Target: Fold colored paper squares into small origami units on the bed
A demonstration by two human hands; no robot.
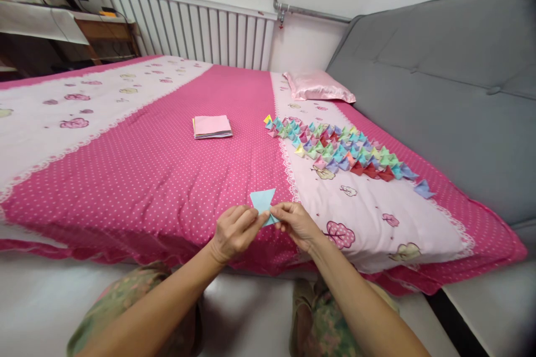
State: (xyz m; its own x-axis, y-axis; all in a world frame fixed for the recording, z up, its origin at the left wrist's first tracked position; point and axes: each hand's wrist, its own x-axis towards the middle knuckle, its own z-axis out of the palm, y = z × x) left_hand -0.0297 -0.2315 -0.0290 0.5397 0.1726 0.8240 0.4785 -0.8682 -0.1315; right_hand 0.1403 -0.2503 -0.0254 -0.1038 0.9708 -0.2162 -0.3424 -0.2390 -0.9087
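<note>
A light blue sheet of origami paper (262, 199), partly folded, is held between both hands just above the near edge of the bed. My left hand (237, 230) has its fingers curled and pressed on the paper's left and lower side. With thumb and forefinger pinched, my right hand (296, 223) grips its lower right corner, where a small folded flap shows. The fingers cover part of the lower folds. Beyond the hands lies a stack of square paper (213, 125) with a pink sheet on top. Several folded paper boats (347, 150) in many colours stand in rows to the right.
The bed has a pink dotted cover (167, 178) with white printed bands. A shiny pink pillow (318, 87) lies at the back, near the grey padded headboard (444, 78). Behind the bed are a white radiator (188, 25) and a pipe; a desk (104, 30) with a monitor stands far left.
</note>
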